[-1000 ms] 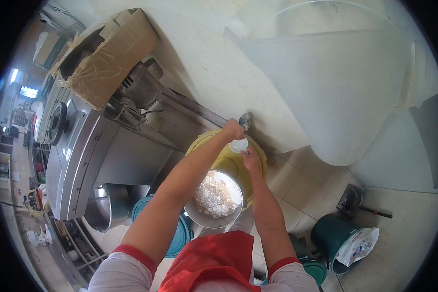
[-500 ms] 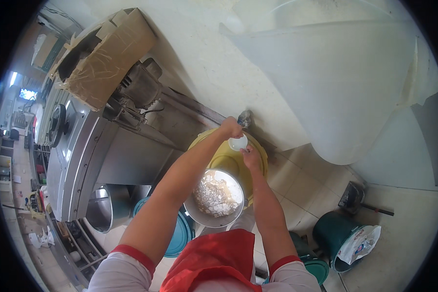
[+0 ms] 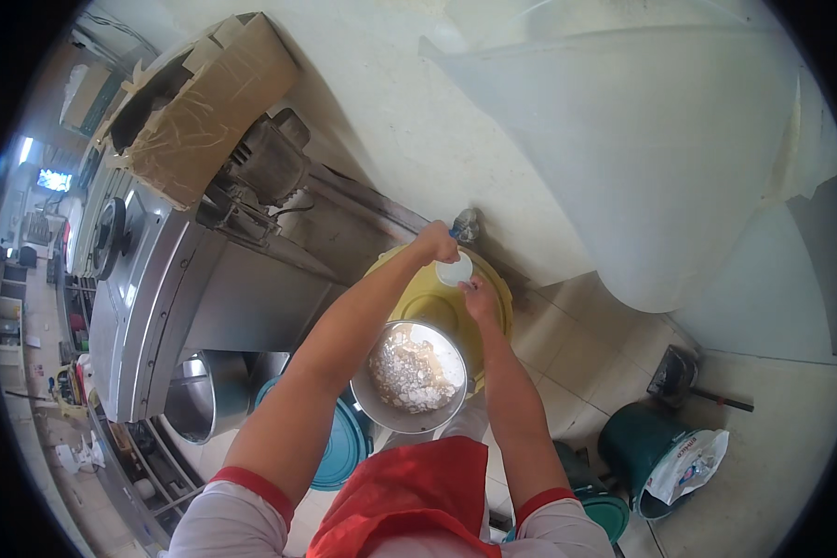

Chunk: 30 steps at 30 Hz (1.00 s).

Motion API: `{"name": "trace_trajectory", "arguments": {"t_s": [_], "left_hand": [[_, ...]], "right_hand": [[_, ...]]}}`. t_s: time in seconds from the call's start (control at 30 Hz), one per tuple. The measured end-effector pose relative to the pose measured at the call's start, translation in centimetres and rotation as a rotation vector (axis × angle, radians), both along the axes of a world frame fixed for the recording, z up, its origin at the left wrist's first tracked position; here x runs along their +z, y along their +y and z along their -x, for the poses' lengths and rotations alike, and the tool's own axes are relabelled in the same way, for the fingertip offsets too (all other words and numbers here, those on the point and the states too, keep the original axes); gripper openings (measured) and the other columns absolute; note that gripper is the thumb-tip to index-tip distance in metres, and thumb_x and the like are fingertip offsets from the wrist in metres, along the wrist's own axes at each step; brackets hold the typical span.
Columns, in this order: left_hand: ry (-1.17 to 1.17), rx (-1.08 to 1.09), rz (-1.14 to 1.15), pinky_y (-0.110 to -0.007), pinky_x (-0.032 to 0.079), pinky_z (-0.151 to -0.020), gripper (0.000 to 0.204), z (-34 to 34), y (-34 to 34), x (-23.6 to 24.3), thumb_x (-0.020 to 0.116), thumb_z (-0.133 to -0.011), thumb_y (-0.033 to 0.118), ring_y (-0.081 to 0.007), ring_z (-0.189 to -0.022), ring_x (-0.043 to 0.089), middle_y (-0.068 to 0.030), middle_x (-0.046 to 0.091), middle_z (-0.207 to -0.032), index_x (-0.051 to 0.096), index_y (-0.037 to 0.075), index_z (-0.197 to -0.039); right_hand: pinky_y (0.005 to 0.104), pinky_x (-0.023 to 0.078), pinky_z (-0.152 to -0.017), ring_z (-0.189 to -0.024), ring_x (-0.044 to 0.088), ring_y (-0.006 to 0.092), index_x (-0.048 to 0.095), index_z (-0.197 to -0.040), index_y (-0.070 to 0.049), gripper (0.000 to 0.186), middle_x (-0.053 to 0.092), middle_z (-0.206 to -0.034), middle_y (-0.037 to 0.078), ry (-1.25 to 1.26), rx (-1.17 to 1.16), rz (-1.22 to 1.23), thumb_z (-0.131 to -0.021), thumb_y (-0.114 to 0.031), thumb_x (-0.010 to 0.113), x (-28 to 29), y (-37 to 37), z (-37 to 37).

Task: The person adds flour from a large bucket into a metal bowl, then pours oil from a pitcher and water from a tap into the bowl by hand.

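Observation:
Above a round yellow bin (image 3: 491, 342), my left hand (image 3: 437, 243) is closed at the edge of a small white round cup or dish (image 3: 454, 269); what its fingers hold is hidden. My right hand (image 3: 477, 296) grips the cup from the near side. A grey and blue bundle (image 3: 466, 225) shows just beyond my left hand, too small to make out. Nearer my body, a metal bowl (image 3: 368, 411) with white powder and tan clumps (image 3: 413, 370) rests in front of the yellow bin, below my forearms.
A steel machine (image 3: 141, 297) with a motor carries a torn cardboard box (image 3: 202, 116) at left. Below are a steel pot (image 3: 206, 400) and blue bin (image 3: 328, 450). A pale sheet (image 3: 642, 167) hangs at right, above a dustpan (image 3: 670, 379) and green bucket (image 3: 630, 442) with a bag.
Both hands and the cup have edged slightly upward and left. My left hand has pulled a little away from the grey and blue bundle behind it.

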<state>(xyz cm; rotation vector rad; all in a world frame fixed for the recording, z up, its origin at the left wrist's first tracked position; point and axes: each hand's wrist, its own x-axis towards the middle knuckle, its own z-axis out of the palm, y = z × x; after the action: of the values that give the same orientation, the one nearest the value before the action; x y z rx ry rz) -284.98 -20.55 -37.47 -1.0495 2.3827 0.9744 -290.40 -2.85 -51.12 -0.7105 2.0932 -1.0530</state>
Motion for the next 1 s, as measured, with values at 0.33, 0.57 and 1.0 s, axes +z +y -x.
{"name": "trace_trajectory", "arguments": {"t_s": [0.33,0.57,1.0], "left_hand": [[0.073,-0.001,-0.022,-0.037,0.052,-0.063,0.03,-0.2,-0.4,-1.8,0.07,-0.056,0.03,-0.0345,-0.066,0.063,-0.0201,0.062,-0.066,0.067,0.002,-0.066],[0.052,0.146,-0.028,-0.039,0.053,-0.067,0.031,-1.8,-0.6,-2.1,0.071,-0.055,0.026,-0.0364,-0.076,0.064,-0.0215,0.065,-0.076,0.066,-0.002,-0.069],[0.125,-0.226,0.236,-0.045,0.045,-0.08,0.031,-3.1,0.4,2.2,0.056,-0.068,-0.008,-0.0396,-0.095,0.057,-0.0214,0.062,-0.093,0.054,0.001,-0.097]], "right_hand": [[0.0383,0.044,-0.067,-0.071,0.059,0.0287,0.064,-0.091,-0.004,0.028,0.064,-0.08,0.015,0.009,0.028,-0.026,-0.079,-0.029,0.069,0.6,0.3,0.2],[0.0382,0.044,-0.07,-0.075,0.06,0.0291,0.063,-0.094,-0.004,0.029,0.064,-0.083,0.017,-0.042,0.05,-0.034,-0.079,-0.028,0.069,1.3,0.0,-1.1],[0.036,0.042,-0.062,-0.06,0.054,0.0219,0.062,-0.085,-0.002,0.026,0.059,-0.067,0.012,-0.031,-0.002,0.006,-0.079,-0.027,0.069,0.7,0.8,-0.5]]}}
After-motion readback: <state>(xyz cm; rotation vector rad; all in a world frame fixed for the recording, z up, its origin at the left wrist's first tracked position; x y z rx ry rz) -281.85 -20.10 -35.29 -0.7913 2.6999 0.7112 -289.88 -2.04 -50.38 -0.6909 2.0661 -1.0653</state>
